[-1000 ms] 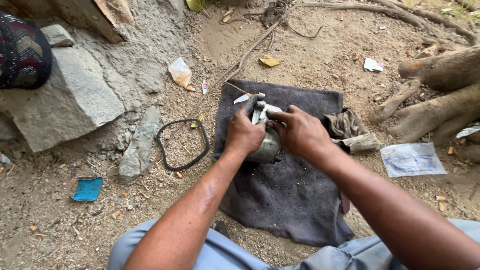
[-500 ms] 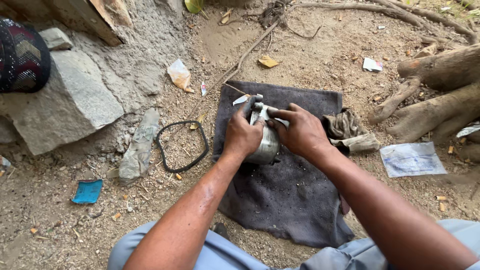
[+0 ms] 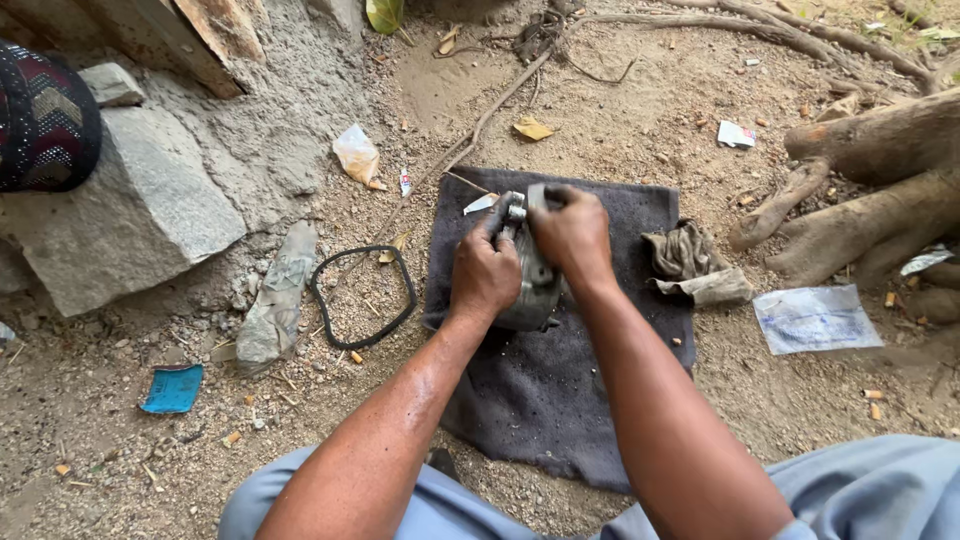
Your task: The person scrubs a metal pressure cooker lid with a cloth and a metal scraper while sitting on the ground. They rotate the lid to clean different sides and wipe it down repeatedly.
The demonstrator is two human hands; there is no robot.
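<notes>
A: A grey metal engine part (image 3: 532, 290) sits at the centre of a dark cloth (image 3: 560, 400) spread on the dirt ground (image 3: 640, 120), gripped from both sides.

B: The left hand (image 3: 485, 272) wraps its fingers closed around the part's near side; the right hand (image 3: 572, 232) is clamped over its top end at 12 o'clock.

A: At 3 o'clock of the part, a crumpled rag (image 3: 690, 262) lies at the cloth's edge, with a clear plastic bag (image 3: 815, 318) and tree roots (image 3: 880, 200) farther out.

B: At 9 o'clock, a black rubber gasket loop (image 3: 318, 300) lies on the soil, just beside a grey stone slab (image 3: 140, 210). A blue scrap (image 3: 172, 388) rests at 8 o'clock.
</notes>
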